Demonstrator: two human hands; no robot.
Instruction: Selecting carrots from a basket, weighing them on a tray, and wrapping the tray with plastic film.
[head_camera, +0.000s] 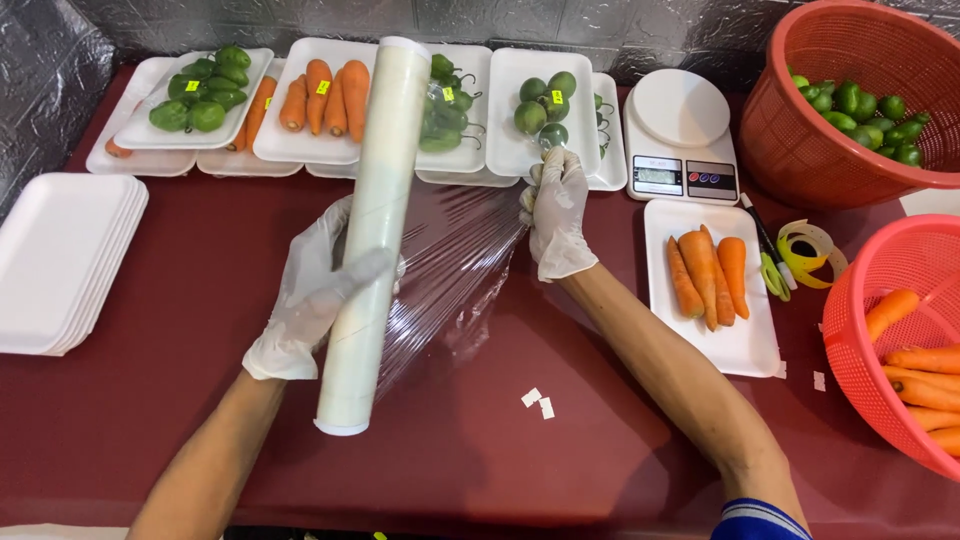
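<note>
Left hand (318, 290), gloved, grips the wrap roll (378, 235) around its middle, fingers curled over the tube. The roll stands nearly upright above the table (180, 400), long axis running near-to-far, its top end tipped slightly right toward the far trays (300, 140) of carrots and peppers, its bottom end pointing back at the person. Right hand (556, 215), also gloved, pinches the film (450, 270) edge, which stretches out to the right off the roll, wrinkled and clear. Just right of that hand sits a tray of carrots (705, 275), with a scale (680, 145) behind it. Two red baskets (850, 100) stand at the far right.
</note>
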